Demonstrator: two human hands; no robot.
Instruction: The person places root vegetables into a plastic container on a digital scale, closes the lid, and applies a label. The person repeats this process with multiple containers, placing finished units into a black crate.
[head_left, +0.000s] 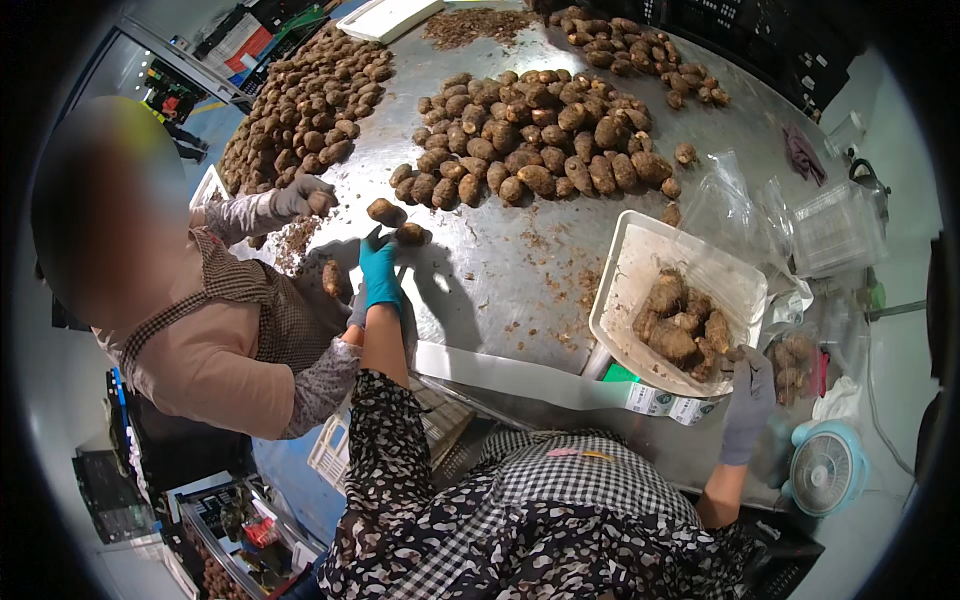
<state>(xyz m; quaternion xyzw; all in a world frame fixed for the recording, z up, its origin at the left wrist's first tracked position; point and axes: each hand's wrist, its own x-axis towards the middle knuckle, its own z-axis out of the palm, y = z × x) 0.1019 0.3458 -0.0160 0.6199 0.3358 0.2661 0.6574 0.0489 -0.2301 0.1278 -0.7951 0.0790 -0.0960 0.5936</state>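
My left hand (380, 271), in a teal glove, reaches out over the steel table with its fingers apart. Just beyond its fingertips lie two small brown taro corms, one taro corm (411, 234) close by the fingers and another taro corm (385, 212) farther out. Wearing a grey glove, my right hand (748, 405) grips the near right rim of a white plastic tub (616, 300). Several larger taro corms (673, 339) lie inside that tub, close to the right fingertips. The palm side of the right hand is hidden.
A co-worker's gloved hand (301, 199) holds a corm on the left. Piles of taro (540, 135) cover the steel table (517, 262). Clear plastic containers (838, 229), a bagged portion of taro (793, 367), a label strip (510, 375) and a blue fan (825, 469) are nearby.
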